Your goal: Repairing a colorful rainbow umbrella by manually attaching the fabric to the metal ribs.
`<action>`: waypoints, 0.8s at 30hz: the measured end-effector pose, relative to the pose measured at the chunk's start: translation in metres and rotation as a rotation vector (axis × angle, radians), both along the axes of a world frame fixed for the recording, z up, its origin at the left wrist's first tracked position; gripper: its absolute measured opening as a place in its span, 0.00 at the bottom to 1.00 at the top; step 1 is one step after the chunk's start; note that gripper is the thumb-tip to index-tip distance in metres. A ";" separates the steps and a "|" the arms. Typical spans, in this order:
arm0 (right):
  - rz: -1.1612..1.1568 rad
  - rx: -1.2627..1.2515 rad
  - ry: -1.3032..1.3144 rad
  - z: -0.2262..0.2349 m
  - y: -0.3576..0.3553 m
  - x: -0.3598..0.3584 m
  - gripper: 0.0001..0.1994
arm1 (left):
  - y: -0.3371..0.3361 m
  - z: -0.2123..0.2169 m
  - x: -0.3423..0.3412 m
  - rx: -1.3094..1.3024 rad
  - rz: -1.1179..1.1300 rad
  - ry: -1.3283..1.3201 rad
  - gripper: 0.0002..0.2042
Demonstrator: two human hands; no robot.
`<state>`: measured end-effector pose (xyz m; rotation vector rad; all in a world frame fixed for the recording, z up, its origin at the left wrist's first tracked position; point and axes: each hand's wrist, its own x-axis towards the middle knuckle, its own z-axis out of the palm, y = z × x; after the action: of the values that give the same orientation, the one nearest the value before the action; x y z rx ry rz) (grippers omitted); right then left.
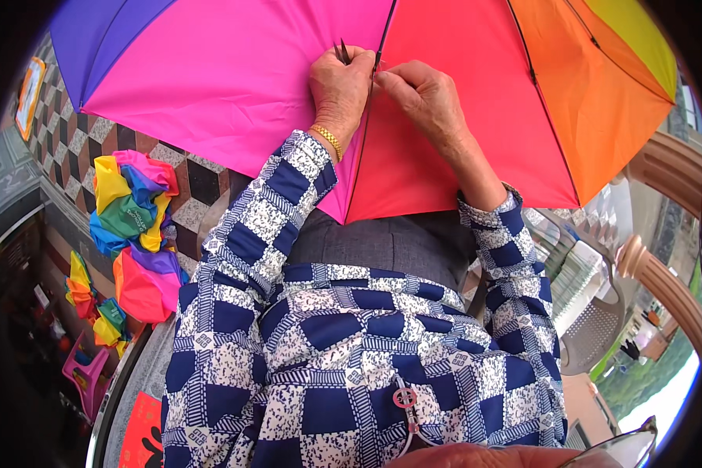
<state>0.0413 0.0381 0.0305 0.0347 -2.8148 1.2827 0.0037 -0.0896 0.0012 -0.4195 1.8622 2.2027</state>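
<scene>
An opened umbrella (460, 132) with pink, red, orange, purple and yellow panels spreads across my lap, its dark ribs facing me. My left hand (342, 90) is closed beside the rib (364, 125) between the pink and red panels. Two dark pointed blades of small thread snips (342, 53) poke up out of that fist; the rest of them is hidden. My right hand (429, 97) sits just right of the same rib, thumb and forefinger pinched together. Something thin, perhaps thread, shows at its fingertips, too fine to make out.
Bundled rainbow-coloured umbrellas (132, 207) lie on the patterned tile floor (78, 140) at the left. Beyond them stands a pink plastic stool (86, 374). To my right are a grey plastic chair (597, 331) and a brown railing (663, 288).
</scene>
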 end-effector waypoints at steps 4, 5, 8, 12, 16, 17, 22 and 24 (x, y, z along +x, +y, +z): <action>0.036 0.282 0.123 0.024 0.005 0.002 0.08 | 0.001 0.011 0.002 0.061 -0.001 -0.049 0.04; 0.030 0.365 0.161 0.025 0.005 0.002 0.07 | 0.000 0.011 0.002 0.060 -0.002 -0.049 0.04; 0.042 0.446 0.252 0.017 0.007 -0.006 0.07 | -0.002 0.012 0.002 0.075 -0.018 -0.067 0.04; 0.047 0.521 0.245 -0.005 0.015 -0.020 0.06 | 0.001 0.015 0.003 0.096 -0.040 -0.087 0.05; 0.046 0.266 -0.085 -0.001 0.013 -0.020 0.05 | -0.002 0.014 0.003 0.130 -0.045 -0.111 0.05; 0.041 0.129 -0.236 0.001 0.013 -0.018 0.05 | -0.002 0.014 0.003 0.129 -0.045 -0.112 0.05; 0.051 -0.007 -0.317 0.015 0.010 0.006 0.06 | -0.004 0.012 0.003 0.109 -0.028 -0.104 0.05; 0.045 0.359 -0.017 0.020 0.009 0.004 0.07 | -0.002 0.012 0.002 0.113 -0.043 -0.086 0.05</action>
<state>0.0456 0.0470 0.0506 0.1012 -3.0343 0.7697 0.0057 -0.0917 0.0129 -0.4420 1.6781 2.2117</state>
